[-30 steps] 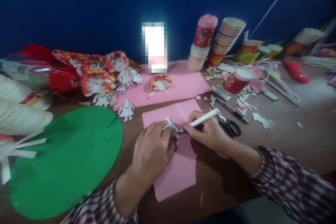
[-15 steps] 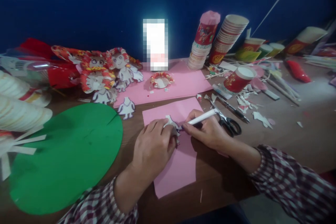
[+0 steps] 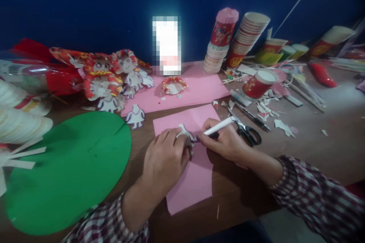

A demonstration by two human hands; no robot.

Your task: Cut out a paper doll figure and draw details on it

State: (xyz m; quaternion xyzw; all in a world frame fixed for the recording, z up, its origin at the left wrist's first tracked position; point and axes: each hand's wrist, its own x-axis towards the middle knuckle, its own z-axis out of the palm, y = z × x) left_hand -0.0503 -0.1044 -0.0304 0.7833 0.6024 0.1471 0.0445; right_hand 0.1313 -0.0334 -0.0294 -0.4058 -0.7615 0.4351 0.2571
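A small white paper cutout [image 3: 184, 130] lies on a pink sheet [image 3: 191, 186]. My left hand [image 3: 165, 155] is over the cutout's lower left part, fingers curled and pressing it down; its underside is hidden. Pinched in my right hand [image 3: 224, 138] is a white marker [image 3: 219, 125], its tip at the cutout's right edge. Left of the sheet lies a dress-shaped white cutout [image 3: 135, 117] with a dark outline. Just right of my right hand are scissors [image 3: 247, 131] with black handles.
A large green oval [image 3: 71, 171] covers the left side. Behind stand paper dolls [image 3: 101, 76], a blurred bright rectangle [image 3: 168, 45], and stacked cups [image 3: 249, 34]. A red cup [image 3: 258, 84], a pen [image 3: 253, 117] and paper scraps [image 3: 283, 127] lie to the right.
The whole view has shifted slightly, with objects at the left displaced a little leftward. Both hands keep nearly the same pose on the cutout and marker.
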